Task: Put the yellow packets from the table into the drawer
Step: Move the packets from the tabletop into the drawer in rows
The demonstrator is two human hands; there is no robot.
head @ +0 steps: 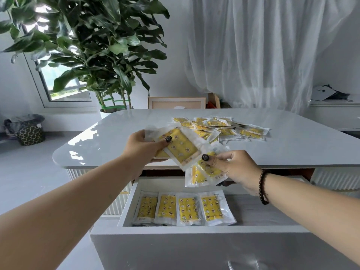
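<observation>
Held packets: a fan of yellow patterned packets in clear plastic wrap is gripped by the left hand; two more are pinched by the right hand, above the drawer.
Drawer: four packets are laid side by side in the open white drawer.
Table: a loose pile of packets is left on the glossy white table.

We are seeing a plant standing by a window, a curtain hanging behind, a frame leaning beyond the far edge, a basket sitting on the floor at left.
</observation>
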